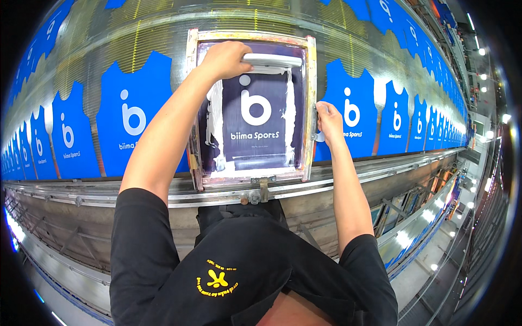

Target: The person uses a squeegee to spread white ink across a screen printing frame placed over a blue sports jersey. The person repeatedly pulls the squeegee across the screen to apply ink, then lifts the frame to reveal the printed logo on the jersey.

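Note:
A screen-printing frame [190, 108] lies in front of me over the long table, its dark mesh [253, 149] bearing a round letter design. Thick white ink [216, 111] runs in smeared bands down both sides and along the near end of the mesh. At the far end, a pale squeegee [277, 60] lies crosswise. My left hand [225, 58] reaches over the frame, its fingers wrapped round the squeegee's left end. On the frame's right side rail, my right hand [329, 117] is closed, gripping the edge.
Blue garment pieces [111, 100] with white prints lie in rows on the table, left and right of the frame. A metal rail [359, 167] runs along the near edge, with a clamp [263, 190] at the frame's near end. Ribbed yellowish table surface [253, 19] shows beyond.

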`<state>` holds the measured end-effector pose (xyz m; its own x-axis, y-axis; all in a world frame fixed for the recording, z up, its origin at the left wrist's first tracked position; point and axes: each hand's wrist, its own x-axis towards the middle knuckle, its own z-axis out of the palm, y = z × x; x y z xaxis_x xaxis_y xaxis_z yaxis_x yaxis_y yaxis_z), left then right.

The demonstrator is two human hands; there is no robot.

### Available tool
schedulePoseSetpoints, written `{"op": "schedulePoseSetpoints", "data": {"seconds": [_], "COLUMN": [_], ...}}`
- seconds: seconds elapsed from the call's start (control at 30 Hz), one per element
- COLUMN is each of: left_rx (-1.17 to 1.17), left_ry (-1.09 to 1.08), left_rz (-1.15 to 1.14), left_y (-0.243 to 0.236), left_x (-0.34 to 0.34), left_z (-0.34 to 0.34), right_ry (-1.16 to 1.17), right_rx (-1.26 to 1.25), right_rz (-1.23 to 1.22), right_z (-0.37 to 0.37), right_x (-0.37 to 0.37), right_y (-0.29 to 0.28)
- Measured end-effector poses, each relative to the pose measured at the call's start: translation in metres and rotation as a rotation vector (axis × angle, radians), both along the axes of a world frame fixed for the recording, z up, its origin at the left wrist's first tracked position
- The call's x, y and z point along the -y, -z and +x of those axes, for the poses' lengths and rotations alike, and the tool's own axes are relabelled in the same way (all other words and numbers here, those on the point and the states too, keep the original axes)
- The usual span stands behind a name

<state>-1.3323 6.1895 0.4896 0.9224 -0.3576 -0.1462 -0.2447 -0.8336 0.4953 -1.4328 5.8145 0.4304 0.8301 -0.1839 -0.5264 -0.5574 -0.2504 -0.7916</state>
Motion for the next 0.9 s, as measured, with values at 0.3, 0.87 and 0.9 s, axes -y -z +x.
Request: {"op": "schedulePoseSetpoints", "data": {"seconds": [0.3, 0.87, 0.9], "left_rx": [0.229, 0.308, 0.29], "left_ry": [-0.081, -0.068, -0.131], "left_rz": [-0.188, -0.069, -0.078], "left_y": [0.024, -0.02, -0.028], "left_x": [0.002, -0.046, -0.069], "left_z": [-0.099, -0.361, -0.368], "right_ry": [0.057, 0.085, 0.064], "right_rx": [0.099, 0.508, 0.57], "right_rz": [0.034, -0.027, -0.041], "right_z": [-0.003, -0.028, -0.033], "right_x": [-0.015, -0.118, -0.146], "right_y": [-0.052, -0.032, -0.023]}}
